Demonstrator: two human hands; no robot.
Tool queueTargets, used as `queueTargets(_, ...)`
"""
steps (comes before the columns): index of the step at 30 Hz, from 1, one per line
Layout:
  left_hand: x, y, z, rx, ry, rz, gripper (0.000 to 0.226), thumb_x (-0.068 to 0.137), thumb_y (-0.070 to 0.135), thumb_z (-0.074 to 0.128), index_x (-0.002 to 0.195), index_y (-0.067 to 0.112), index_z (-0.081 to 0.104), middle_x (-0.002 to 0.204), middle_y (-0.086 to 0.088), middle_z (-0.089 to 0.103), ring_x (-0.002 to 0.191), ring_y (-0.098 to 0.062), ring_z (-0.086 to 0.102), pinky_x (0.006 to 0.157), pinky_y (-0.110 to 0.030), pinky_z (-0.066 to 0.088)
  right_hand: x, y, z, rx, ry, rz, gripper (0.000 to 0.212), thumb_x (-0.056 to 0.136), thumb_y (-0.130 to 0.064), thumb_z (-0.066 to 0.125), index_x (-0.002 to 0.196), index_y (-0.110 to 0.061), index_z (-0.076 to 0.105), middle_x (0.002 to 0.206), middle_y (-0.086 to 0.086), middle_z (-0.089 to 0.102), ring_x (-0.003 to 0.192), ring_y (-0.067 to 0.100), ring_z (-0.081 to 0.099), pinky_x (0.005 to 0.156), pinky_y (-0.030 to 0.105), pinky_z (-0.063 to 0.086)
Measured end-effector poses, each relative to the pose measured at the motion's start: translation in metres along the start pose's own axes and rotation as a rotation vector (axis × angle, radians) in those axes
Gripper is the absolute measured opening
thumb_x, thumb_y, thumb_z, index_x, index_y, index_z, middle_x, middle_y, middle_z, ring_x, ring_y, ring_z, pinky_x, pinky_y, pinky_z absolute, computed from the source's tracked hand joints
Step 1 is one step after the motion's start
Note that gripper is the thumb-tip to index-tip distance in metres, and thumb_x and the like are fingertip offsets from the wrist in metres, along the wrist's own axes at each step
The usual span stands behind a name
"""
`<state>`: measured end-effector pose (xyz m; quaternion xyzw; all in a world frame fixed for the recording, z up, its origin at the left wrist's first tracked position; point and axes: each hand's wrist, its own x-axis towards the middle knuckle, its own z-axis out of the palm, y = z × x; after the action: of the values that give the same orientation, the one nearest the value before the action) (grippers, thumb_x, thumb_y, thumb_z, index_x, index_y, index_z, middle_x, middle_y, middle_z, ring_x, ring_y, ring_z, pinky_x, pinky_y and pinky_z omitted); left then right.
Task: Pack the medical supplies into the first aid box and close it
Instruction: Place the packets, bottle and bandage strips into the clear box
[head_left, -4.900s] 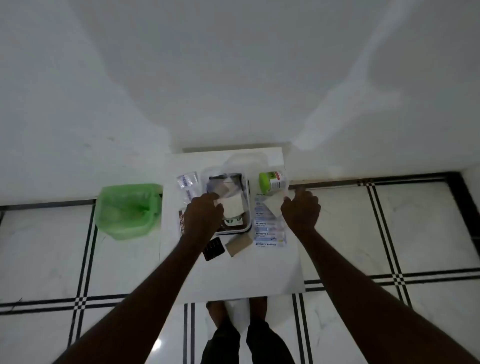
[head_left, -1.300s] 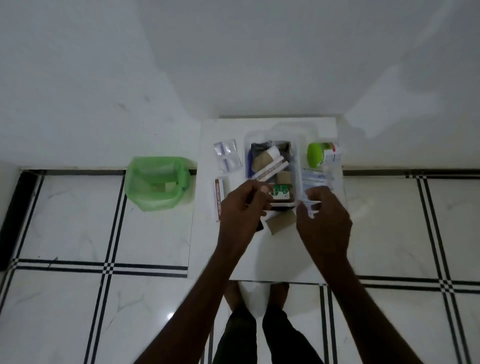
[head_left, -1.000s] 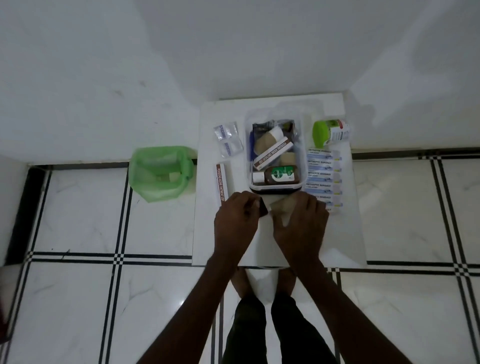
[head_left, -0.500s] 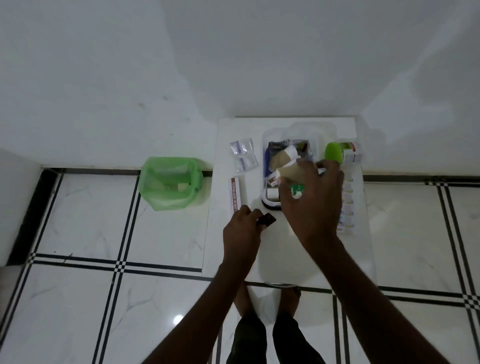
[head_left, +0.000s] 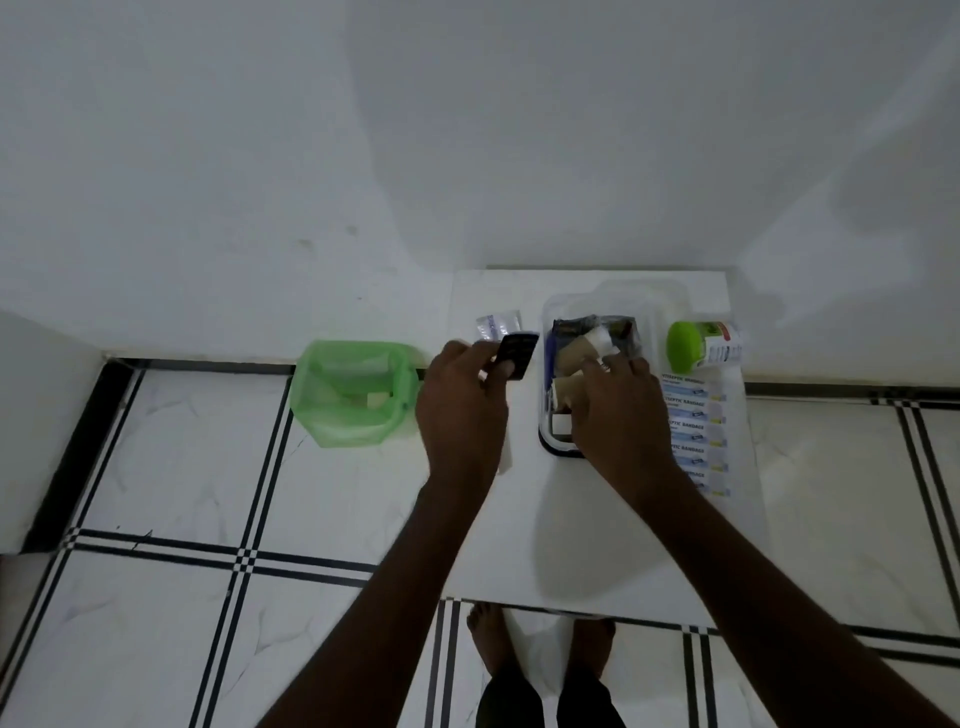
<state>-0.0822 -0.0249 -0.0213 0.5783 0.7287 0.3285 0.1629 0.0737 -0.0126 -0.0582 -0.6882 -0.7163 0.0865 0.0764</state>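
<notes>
Left hand (head_left: 462, 402) pinching dark packet (head_left: 516, 355) beside box (head_left: 546, 415) rim; right hand (head_left: 618, 410) inside box, grip unclear.

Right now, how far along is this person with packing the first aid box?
Partly done. The open first aid box already holds several items. In hand: the right hand presses a tan roll into it, while the left hand holds a small dark packet. Left outside: the antiseptic bandage strips, the green-capped bottle and the foil sachets. The lid is not yet closed.
</notes>
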Motion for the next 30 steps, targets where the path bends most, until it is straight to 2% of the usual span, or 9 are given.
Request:
queueTargets(4,0.045,0.025,0.03,0.083,-0.076,0.138,0.015,0.088,0.025,0.066,0.102,0.023,0.07,0.084,0.002,0.074,0.077,-0.021,0.067,0.065,-0.033,0.05,-0.008,0.01,0.007,0.085,0.059,-0.032,0.023,0.091,-0.017,0.056,0.107,-0.004,0.066,0.107,0.018,0.069,0.102,0.034,0.061,0.088,0.044,0.051)
queueTargets(8,0.07,0.034,0.059,0.265,-0.158,0.252,0.018,0.09,0.026,0.061,0.107,0.023,0.066,0.085,-0.004,0.074,0.079,-0.026,0.066,0.061,-0.029,0.041,-0.018,0.018,0.02,0.126,0.245,-0.132,0.019,0.089,-0.011,0.059,0.103,0.001,0.066,0.101,0.02,0.07,0.096,0.036,0.065,0.085,0.043,0.054)
queueTargets(11,0.073,0.032,0.071,0.389,-0.208,0.351,0.017,0.09,0.028,0.065,0.097,0.018,0.076,0.086,-0.004,0.071,0.092,-0.025,0.061,0.061,-0.03,0.04,-0.019,0.017,0.019,0.167,0.203,-0.103,0.023,0.084,-0.01,0.067,0.106,-0.001,0.065,0.104,0.02,0.07,0.1,0.037,0.066,0.088,0.046,0.056)
queueTargets(13,0.073,0.029,0.075,0.493,-0.166,0.436,0.012,0.082,0.025,0.073,0.082,0.016,0.081,0.082,-0.003,0.066,0.089,-0.026,0.057,0.058,-0.031,0.043,-0.018,0.018,0.02,0.176,0.162,-0.094,0.025,0.085,-0.013,0.066,0.108,-0.002,0.064,0.106,0.02,0.07,0.101,0.037,0.066,0.09,0.048,0.057)
queueTargets(15,0.074,0.023,0.08,0.551,-0.119,0.468,0.009,0.077,0.024,0.075,0.074,0.018,0.081,0.082,-0.004,0.061,0.087,-0.027,0.055,0.064,-0.034,0.044,-0.018,0.019,0.022,0.178,0.124,-0.092,0.028,0.084,-0.014,0.067,0.109,-0.003,0.063,0.108,0.02,0.07,0.103,0.037,0.066,0.092,0.049,0.056)
queueTargets(19,0.076,0.017,0.088,0.693,-0.137,0.486,0.009,0.077,0.018,0.072,0.071,0.02,0.078,0.087,-0.003,0.055,0.088,-0.026,0.047,0.072,-0.035,0.033,-0.018,0.021,0.024,0.191,0.118,-0.093,0.027,0.084,-0.017,0.062,0.107,-0.004,0.064,0.107,0.019,0.07,0.1,0.035,0.066,0.089,0.045,0.055)
queueTargets(22,0.082,0.02,0.088,0.693,-0.144,0.482,0.003,0.075,0.022,0.076,0.075,0.022,0.079,0.089,-0.003,0.057,0.09,-0.027,0.049,0.075,-0.036,0.036,-0.019,0.02,0.023,0.198,0.128,-0.099,0.027,0.082,-0.018,0.061,0.106,-0.006,0.064,0.106,0.017,0.07,0.098,0.034,0.066,0.086,0.043,0.055)
queueTargets(25,0.084,0.027,0.09,0.653,-0.175,0.574,0.007,0.071,0.025,0.081,0.077,0.021,0.08,0.078,-0.003,0.063,0.084,-0.027,0.056,0.073,-0.037,0.042,-0.018,0.02,0.024,0.205,0.105,-0.087,0.028,0.083,-0.016,0.066,0.11,-0.008,0.063,0.111,0.016,0.068,0.102,0.032,0.064,0.088,0.042,0.054)
queueTargets(30,0.077,0.037,0.097,0.728,-0.304,0.668,0.012,0.068,0.012,0.08,0.061,0.018,0.072,0.05,0.0,0.061,0.062,-0.022,0.055,0.063,-0.031,0.041,-0.017,0.02,0.027,0.213,0.082,-0.079,0.029,0.086,-0.018,0.061,0.113,-0.008,0.063,0.116,0.015,0.068,0.107,0.032,0.063,0.091,0.045,0.055)
